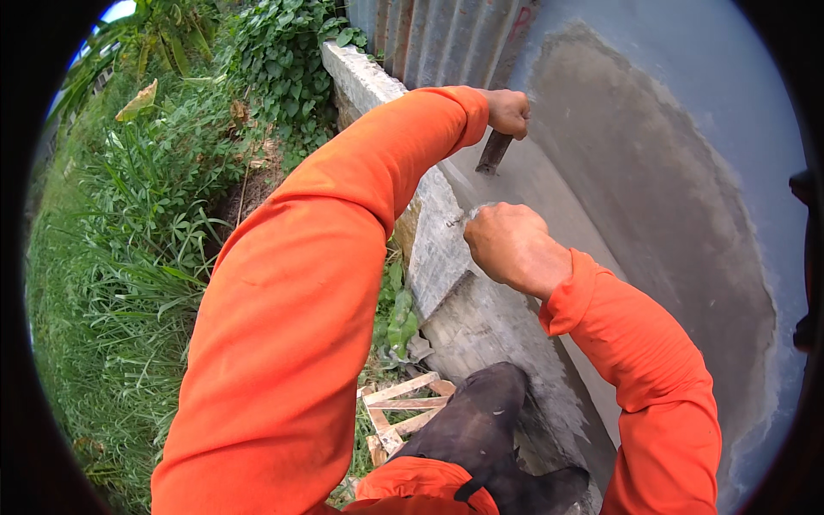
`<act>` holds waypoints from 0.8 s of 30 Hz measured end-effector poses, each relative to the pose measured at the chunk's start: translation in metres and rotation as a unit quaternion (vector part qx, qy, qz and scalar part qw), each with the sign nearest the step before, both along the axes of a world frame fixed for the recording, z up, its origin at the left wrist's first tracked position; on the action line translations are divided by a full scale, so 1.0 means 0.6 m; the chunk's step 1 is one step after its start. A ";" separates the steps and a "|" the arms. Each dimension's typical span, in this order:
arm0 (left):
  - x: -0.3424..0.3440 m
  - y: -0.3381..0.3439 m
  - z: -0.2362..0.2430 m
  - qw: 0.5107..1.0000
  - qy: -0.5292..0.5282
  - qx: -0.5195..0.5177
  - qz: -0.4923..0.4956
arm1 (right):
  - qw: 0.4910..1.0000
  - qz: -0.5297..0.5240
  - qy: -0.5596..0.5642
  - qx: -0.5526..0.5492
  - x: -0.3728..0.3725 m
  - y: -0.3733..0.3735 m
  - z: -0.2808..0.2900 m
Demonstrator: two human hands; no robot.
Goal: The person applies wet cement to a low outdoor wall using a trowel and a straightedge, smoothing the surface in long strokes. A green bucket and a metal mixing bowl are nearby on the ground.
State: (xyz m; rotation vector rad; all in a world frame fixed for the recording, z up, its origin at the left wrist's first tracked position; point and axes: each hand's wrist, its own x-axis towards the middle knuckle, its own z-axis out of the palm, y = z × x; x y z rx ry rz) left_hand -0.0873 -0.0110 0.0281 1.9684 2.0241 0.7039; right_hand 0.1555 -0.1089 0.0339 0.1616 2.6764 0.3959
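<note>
My left hand (pixel 508 113) is closed around the upper end of a short, dark brown flat bar (pixel 493 153). The bar slants down, and its lower end meets the smooth grey cement on top of the ledge (pixel 549 193). Nearer to me, my right hand (pixel 515 245) forms a fist, knuckles up, over the ledge's left edge. Something small and pale shows by its fingers; what the fist holds, if anything, is hidden. Both arms wear orange sleeves.
A rough concrete block edge (pixel 442 232) borders the ledge on the left. To the right rises a wall with a large damp grey patch (pixel 661 197). Corrugated metal (pixel 446 43) stands at the back. Grass (pixel 129 283) and a wooden frame (pixel 408 403) lie below left.
</note>
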 end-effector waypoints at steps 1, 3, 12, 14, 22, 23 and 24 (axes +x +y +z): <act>0.000 -0.001 0.001 1.000 -0.001 0.002 -0.004 | 1.000 -0.002 -0.003 -0.009 0.001 0.003 0.003; 0.000 -0.001 -0.001 1.000 -0.005 0.006 -0.007 | 0.999 0.015 0.048 -0.007 -0.010 0.013 0.007; -0.002 0.002 -0.002 1.000 0.000 0.009 -0.012 | 0.984 0.077 0.158 0.019 -0.185 0.050 -0.049; -0.003 0.003 -0.004 1.000 -0.008 0.001 0.000 | 0.988 0.068 0.132 0.035 -0.188 0.047 -0.051; -0.003 0.004 -0.005 1.000 -0.014 0.005 -0.011 | 1.000 -0.004 0.022 0.007 -0.034 -0.003 0.002; -0.003 0.003 -0.004 1.000 -0.015 0.005 -0.009 | 0.999 -0.030 0.015 0.001 -0.009 -0.010 0.008; -0.002 0.001 -0.002 1.000 -0.016 0.004 -0.002 | 1.000 -0.027 -0.002 -0.004 0.014 -0.015 0.014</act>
